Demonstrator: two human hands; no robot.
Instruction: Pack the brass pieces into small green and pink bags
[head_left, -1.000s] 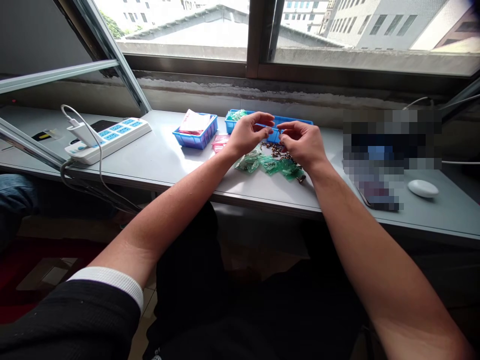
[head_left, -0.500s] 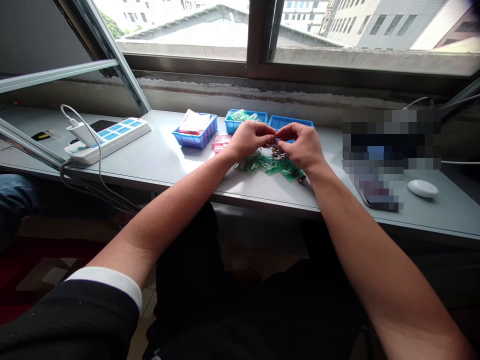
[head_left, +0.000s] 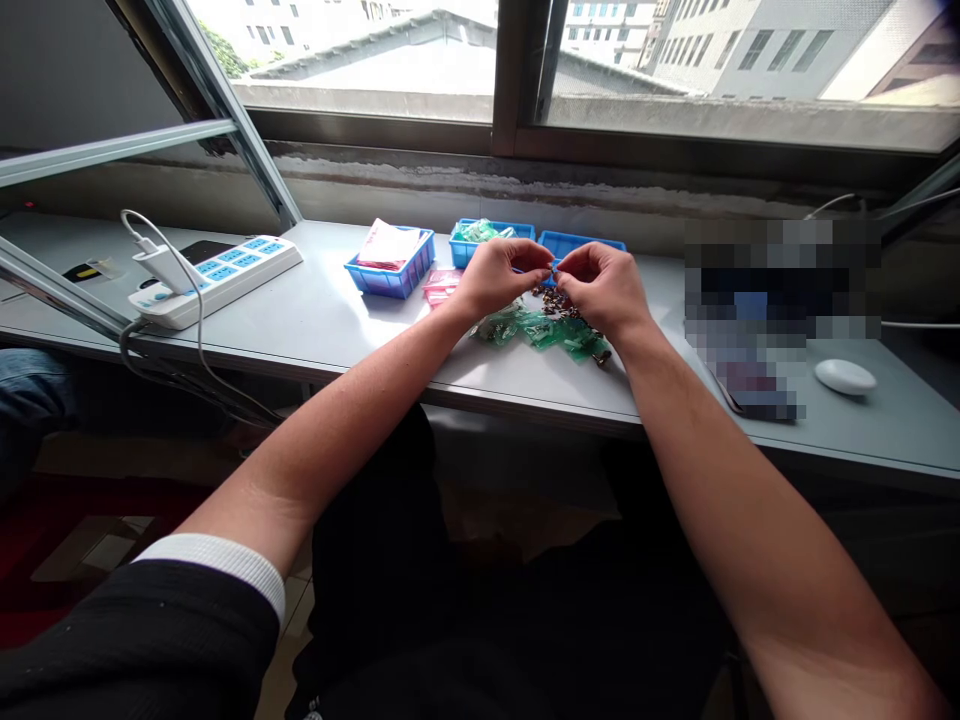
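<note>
My left hand [head_left: 501, 275] and my right hand [head_left: 609, 285] meet fingertip to fingertip above the table, both closed in a pinch. Whatever sits between their fingertips is too small to make out. Below them lies a pile of small brass-coloured metal parts [head_left: 553, 302], partly hidden by my right hand. Green-tinted clear plastic packets [head_left: 540, 328] spread in front of that pile. Just behind the hands stand a blue basket holding more green packets [head_left: 484, 231] and another blue basket [head_left: 583, 240], whose inside is mostly hidden.
A blue basket [head_left: 401, 275] with pink-and-white packets [head_left: 388, 243] stands left, near pink packets [head_left: 441, 285] on the table [head_left: 330, 330]. Farther left is a power strip [head_left: 225, 280] with a plugged-in charger. A white mouse [head_left: 845, 377] lies right, beside a blurred-out area.
Both hands stay nearly in place over the pile. My right hand has risen slightly and its fingers have shifted a little at the pinch; more of the metal parts now show below.
</note>
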